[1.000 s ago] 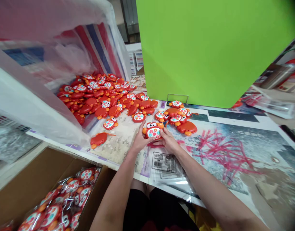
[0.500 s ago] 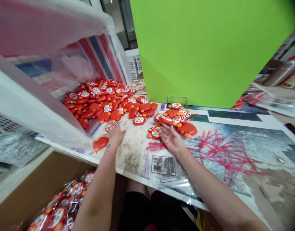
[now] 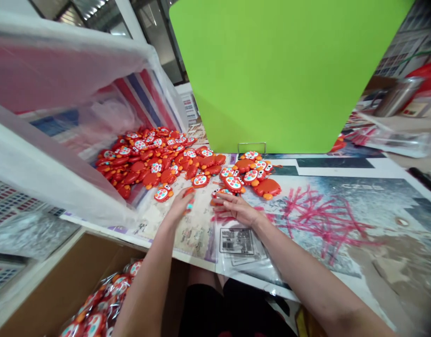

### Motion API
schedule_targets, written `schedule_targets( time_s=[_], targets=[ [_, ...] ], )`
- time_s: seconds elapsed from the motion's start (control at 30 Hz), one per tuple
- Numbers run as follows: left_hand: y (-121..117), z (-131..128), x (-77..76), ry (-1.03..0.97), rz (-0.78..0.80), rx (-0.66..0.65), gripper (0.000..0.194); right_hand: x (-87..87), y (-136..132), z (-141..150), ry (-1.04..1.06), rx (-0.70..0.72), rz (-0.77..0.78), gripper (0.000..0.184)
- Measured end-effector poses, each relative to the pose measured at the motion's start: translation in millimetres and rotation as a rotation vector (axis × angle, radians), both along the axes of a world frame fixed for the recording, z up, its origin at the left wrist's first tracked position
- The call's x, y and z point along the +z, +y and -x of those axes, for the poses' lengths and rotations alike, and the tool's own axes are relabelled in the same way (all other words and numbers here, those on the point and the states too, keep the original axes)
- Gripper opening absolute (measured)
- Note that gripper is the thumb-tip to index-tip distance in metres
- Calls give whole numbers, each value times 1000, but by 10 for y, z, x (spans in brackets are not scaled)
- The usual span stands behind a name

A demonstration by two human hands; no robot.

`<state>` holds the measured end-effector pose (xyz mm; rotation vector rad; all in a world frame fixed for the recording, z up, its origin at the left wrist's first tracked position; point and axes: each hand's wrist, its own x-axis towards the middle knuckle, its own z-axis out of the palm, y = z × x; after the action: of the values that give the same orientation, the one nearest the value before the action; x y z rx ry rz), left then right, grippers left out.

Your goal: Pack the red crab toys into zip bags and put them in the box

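Note:
My left hand [image 3: 178, 208] is closed around a red crab-shaped toy [image 3: 189, 191], mostly covered by the fingers. Its red edge and a turquoise spot show. My right hand [image 3: 238, 209] is open, fingers stretched leftward, just in front of another crab toy [image 3: 219, 192] that it partly hides; whether they touch I cannot tell. Behind it lies a small group of crab toys [image 3: 251, 175], some showing white dotted ovals, others plain red. One face-up crab toy [image 3: 162, 193] lies left of my left hand. A large heap of them [image 3: 141, 161] spills from a translucent-lined bin [image 3: 155, 70].
A green board [image 3: 271, 79] stands upright at the back, a wire holder [image 3: 252, 144] at its foot. Clear plastic bags [image 3: 236, 241] lie at the table's front edge. Pink strips [image 3: 321, 215] spread to the right. Bagged toys [image 3: 106, 292] fill a cardboard box [image 3: 78, 262] below left.
My left hand has drawn back to the right with a toy; the face-down toy near it is gone from the table. My right hand has moved slightly left. The view has shifted a little.

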<state>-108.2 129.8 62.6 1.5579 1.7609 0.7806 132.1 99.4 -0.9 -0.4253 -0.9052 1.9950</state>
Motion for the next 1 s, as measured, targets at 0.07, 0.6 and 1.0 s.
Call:
schedule_targets(
  time_s=[0.07,0.6,1.0],
  targets=[
    [-66,-418,-26,-176,-101,-138,48,-20,-1,18,16,18,16,59],
    [-380,-804,-172,243,-345,-348,105,-67,21,105,130,12,-1,63],
    [-545,-704,119,-782,46,-150,73,5,27,54,21,-89,9,68]
  ],
)
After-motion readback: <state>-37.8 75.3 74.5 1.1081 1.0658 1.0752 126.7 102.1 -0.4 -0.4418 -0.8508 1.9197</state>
